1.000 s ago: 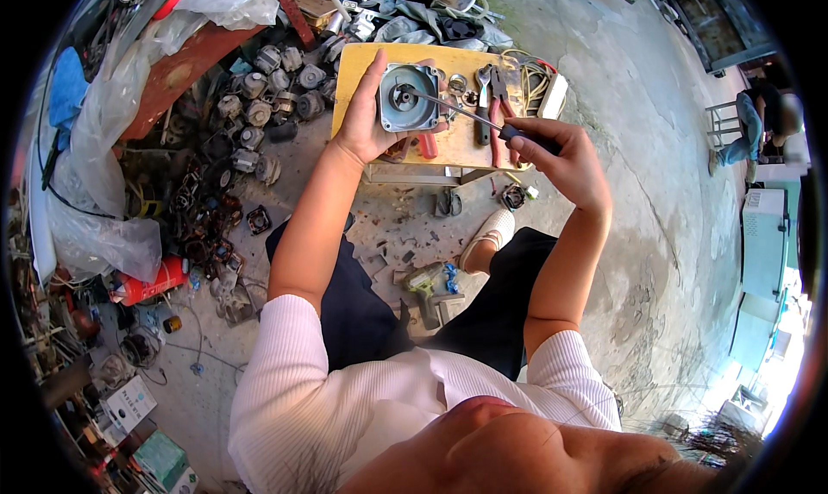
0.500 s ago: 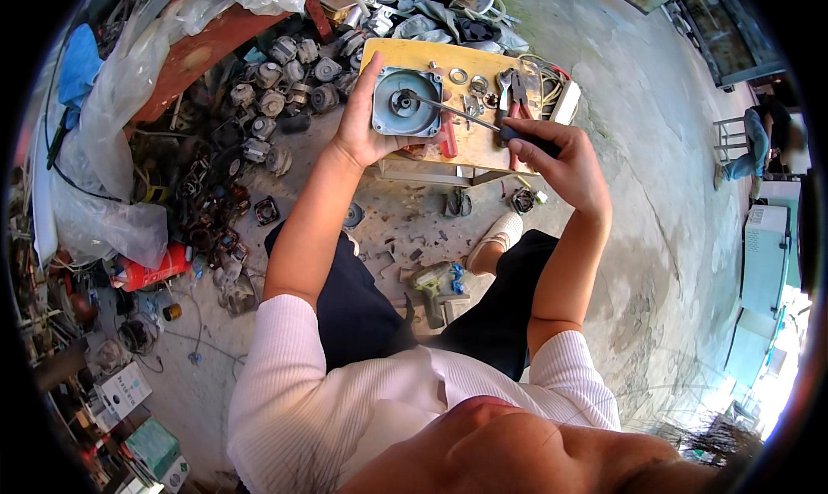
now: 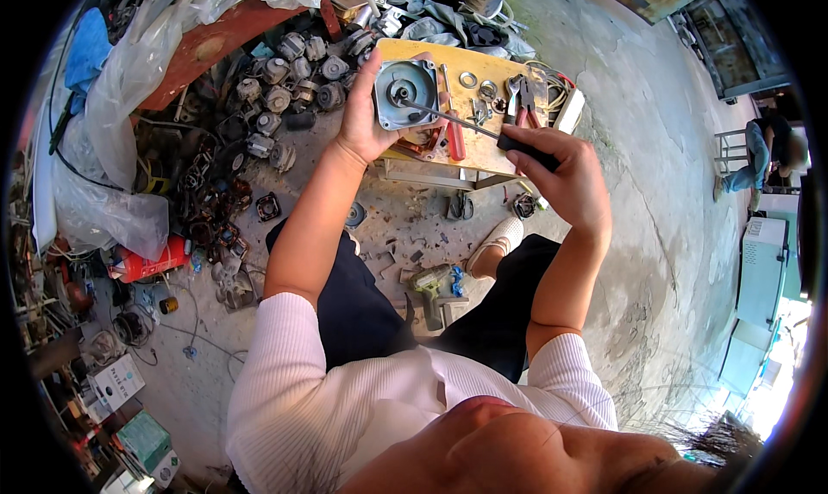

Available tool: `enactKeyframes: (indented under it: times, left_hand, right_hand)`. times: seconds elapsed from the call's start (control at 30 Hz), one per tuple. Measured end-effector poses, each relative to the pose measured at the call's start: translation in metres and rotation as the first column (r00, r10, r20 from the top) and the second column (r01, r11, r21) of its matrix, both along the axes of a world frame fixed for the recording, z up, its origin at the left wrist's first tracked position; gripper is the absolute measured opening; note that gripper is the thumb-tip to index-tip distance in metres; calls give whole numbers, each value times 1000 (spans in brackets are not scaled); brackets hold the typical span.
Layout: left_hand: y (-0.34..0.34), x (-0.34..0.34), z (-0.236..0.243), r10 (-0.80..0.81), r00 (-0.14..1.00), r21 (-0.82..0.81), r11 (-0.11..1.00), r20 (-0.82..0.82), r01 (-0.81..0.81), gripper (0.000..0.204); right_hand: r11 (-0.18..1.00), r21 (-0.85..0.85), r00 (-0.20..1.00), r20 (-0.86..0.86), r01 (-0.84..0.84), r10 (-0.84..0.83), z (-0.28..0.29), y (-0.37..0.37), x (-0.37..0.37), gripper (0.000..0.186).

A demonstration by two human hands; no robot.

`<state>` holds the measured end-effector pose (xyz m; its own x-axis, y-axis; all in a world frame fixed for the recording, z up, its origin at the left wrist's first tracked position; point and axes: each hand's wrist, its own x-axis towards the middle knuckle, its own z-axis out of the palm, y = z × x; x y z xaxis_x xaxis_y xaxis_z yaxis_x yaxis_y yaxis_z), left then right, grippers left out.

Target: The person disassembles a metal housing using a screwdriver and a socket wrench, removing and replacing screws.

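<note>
My left hand [image 3: 358,123] grips a square grey metal motor end cover [image 3: 421,78] by its edge, its hollow side turned up. A round hub with a central hole sits in the middle of the cover. In my right hand [image 3: 573,175] is a screwdriver [image 3: 530,151], held by its black handle. Its long shaft points left, and the tip rests in or against the hub; exact contact is too small to tell. Both hands are above a small table with a yellow top [image 3: 487,153]. Beside the cover lies a red-handled screwdriver [image 3: 455,138].
On the table are pliers [image 3: 528,104], a wrench [image 3: 513,93], a metal ring [image 3: 468,80] and small parts. Many small motors [image 3: 280,97] are piled on the floor at left. A green power tool [image 3: 427,283] is between my feet. Another person [image 3: 768,153] is at far right.
The end cover has tilted slightly in my left hand, and the screwdriver shaft slants more steeply with its handle lower. More of the red-handled screwdriver shows. The view has shifted a little.
</note>
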<state>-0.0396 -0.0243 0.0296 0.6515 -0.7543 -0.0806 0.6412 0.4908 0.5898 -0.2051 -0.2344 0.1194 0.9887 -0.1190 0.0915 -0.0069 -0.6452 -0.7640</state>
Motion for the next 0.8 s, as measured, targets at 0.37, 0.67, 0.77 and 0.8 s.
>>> enactKeyframes:
  times: [0.37, 0.67, 0.77, 0.8]
  left_hand:
    - [-2, -4, -7, 30, 998, -112, 993, -47, -35, 82]
    - [2, 4, -10, -60, 983, -381, 925, -174, -11, 82]
    - [5, 10, -14, -31, 988, -385, 922, -152, -30, 81]
    - [5, 10, -14, -15, 989, -382, 923, -150, -44, 80]
  right_hand:
    - [997, 79, 992, -123, -17, 27, -8, 8, 3, 28]
    - [982, 188, 998, -51, -26, 36, -26, 13, 12, 29]
    - [981, 195, 999, 48, -19, 10, -27, 18, 14, 29]
    - [980, 200, 998, 63, -13, 0, -26, 18, 13, 29]
